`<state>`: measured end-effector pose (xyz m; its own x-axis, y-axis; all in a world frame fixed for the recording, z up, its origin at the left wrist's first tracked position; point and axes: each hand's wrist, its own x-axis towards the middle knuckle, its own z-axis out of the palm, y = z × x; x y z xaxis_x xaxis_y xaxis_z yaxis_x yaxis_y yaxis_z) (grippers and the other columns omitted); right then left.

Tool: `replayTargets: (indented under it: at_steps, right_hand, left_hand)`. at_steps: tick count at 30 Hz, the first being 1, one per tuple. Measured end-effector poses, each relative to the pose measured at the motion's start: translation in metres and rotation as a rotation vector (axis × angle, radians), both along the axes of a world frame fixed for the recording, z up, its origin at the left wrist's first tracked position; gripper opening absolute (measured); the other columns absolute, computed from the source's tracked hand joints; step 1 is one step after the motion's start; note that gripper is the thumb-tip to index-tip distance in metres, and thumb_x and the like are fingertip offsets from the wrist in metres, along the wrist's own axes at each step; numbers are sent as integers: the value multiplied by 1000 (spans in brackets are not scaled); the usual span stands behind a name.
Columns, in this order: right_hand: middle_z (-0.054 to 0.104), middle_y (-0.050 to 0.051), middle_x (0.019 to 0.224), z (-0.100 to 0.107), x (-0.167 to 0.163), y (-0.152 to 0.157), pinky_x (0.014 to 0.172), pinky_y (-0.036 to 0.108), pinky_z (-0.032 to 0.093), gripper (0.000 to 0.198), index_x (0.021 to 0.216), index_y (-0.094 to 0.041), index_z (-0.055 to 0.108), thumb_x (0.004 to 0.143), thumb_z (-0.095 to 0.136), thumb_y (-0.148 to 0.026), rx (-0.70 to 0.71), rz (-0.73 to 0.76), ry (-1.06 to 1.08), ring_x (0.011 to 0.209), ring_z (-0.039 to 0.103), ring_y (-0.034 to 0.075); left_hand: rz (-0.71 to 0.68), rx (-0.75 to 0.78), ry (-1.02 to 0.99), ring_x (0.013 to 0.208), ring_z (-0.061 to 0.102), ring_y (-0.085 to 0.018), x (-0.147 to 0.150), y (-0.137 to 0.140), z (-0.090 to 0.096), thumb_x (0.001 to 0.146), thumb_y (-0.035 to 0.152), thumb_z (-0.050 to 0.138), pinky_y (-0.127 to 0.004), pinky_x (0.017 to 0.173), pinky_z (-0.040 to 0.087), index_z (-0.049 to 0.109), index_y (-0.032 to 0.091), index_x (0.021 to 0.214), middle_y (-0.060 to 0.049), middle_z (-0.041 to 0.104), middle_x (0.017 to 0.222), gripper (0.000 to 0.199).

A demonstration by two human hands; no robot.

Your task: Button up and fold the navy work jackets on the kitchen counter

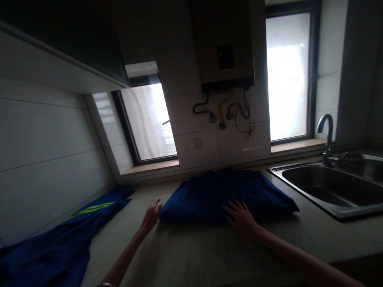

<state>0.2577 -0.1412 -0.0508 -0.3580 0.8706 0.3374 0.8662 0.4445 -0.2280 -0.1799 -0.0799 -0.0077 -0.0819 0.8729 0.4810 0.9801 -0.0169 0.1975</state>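
Observation:
A folded dark blue garment [221, 191] lies on the grey countertop [191, 251], close to the back wall. My right hand [241, 217] rests flat on its near edge, fingers spread. My left hand [152, 215] hovers just left of the garment's near left corner, fingers apart and holding nothing; whether it touches the cloth is unclear. A second blue garment with yellow-green stripes [60, 239] lies stretched along the left wall, away from both hands.
A steel sink [353, 209] with a curved faucet [327, 135] is set into the counter at the right. A wall water heater [224, 44] with pipes hangs above the garment. Windows flank it, and a cabinet [68, 44] overhangs the upper left.

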Motion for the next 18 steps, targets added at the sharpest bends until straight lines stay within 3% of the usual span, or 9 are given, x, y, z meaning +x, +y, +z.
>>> replayTargets:
  at_steps: [3,6,13,18]
  right_hand:
    - [28,3,147,0,1,0,103,57,17,48,135,-39,38,88,35,-50,-8,0,-1,132,24,34]
    - [29,3,146,0,1,1,103,57,17,48,135,-40,37,89,34,-51,-7,4,3,132,25,34]
    - [34,1,144,7,5,6,102,50,23,46,132,-38,44,87,37,-51,4,38,12,131,28,32]
    - [51,3,131,4,16,25,101,40,31,43,125,-29,54,92,30,-42,90,38,51,120,44,23]
  left_hand:
    - [-103,-34,145,128,36,-26,57,1,-10,89,35,31,-42,103,33,48,11,128,-15,42,137,49]
    - [-178,-69,288,130,32,-30,88,-6,-22,89,33,36,-49,103,29,51,19,128,-12,40,140,44]
    - [-212,8,344,129,34,-29,96,-17,-36,89,24,34,-51,105,25,51,22,128,-10,43,138,43]
    - [-219,30,320,128,36,-29,95,-18,-37,88,24,34,-49,106,25,53,23,127,-8,46,136,43]
